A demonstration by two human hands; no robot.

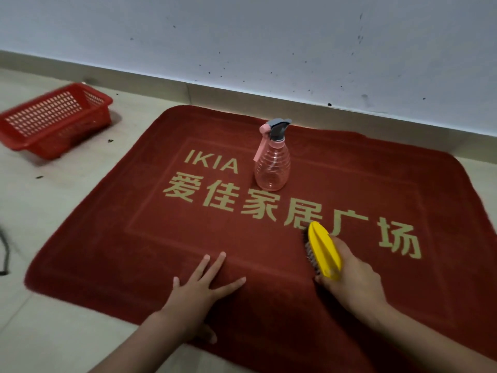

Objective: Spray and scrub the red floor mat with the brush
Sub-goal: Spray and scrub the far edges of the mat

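head: left hand (pixel 200 288) spread on mat (pixel 161 238), right hand (pixel 355 278) grips brush (pixel 324 250); spray bottle (pixel 273 165) upright, basket (pixel 67 135) near mat.

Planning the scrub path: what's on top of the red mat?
An upright spray bottle, the flat left hand, and the brush gripped by the right hand. Each hides the mat beneath.
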